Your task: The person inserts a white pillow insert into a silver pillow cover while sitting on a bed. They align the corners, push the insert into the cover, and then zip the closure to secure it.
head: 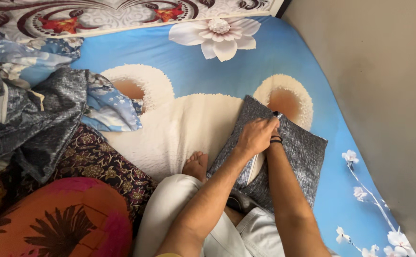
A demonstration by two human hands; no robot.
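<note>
A grey woven pillow [291, 152] is lain on the bed [284, 57] near its right edge, by the wall. Its cover is gripped by the closed fingers of the left hand [255, 135]. The right hand [275, 127] is mostly hidden behind the left; whether its fingers are closed cannot be told. Crumpled covers [36, 109] are piled at the left edge.

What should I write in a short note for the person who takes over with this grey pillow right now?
Left hand: on top of the grey pillow cover, gripping the fabric.
Right hand: hidden inside the cover; only the wrist with a dark band shows.
The cover lies on the blue flowered bedsheet, beside the person's bare foot.
Done: the white pillow is mostly inside.
Left: a strip of it shows at the opening.
A pile of other covers lies at the far left.
</note>
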